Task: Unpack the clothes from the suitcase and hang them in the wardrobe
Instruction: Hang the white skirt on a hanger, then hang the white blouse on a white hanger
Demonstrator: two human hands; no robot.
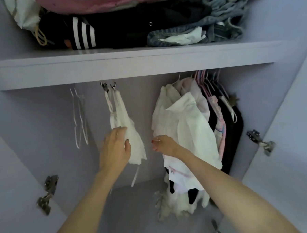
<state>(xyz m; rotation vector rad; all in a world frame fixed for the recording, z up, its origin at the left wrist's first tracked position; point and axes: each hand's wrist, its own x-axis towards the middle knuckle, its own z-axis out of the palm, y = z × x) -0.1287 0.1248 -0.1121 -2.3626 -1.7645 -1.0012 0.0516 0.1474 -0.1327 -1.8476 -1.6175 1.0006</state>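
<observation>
2 bare hands reach into the pale lilac wardrobe point(33, 108), head view. Left hand point(115, 147): fingers laid on the small white lacy strappy top point(127, 132), thumb hooked toward its front edge, so the fabric is pinched between thumb and fingers. That top hangs by its straps from 2 metal clip hangers point(108, 86) just under the lilac shelf board point(128, 64); a thin white strap dangles below its hem.

Right hand point(164, 144): fingers curled, ring on 1 finger, red nails visible. It rests against the left edge of the bunch of white hanging garments point(181, 125); whether it holds fabric cannot be told, since the fingertips are turned away.

Right of the white bunch, touching it: pink-patterned clothes point(218, 116), then black clothes point(235, 130), on pink and white hangers point(204, 78). Left of the lacy top, apart from it: 2 bare thin white wire hangers point(80, 118).

On the shelf board: a folded black garment with 3 white stripes point(84, 34), crumpled blue denim point(220, 23), pink fabric point(93, 2) on top.

Metal door hinges point(46, 195) show at both sides. White and black items point(182, 200) lie on the wardrobe floor under the hanging bunch. Suitcase is out of frame.
</observation>
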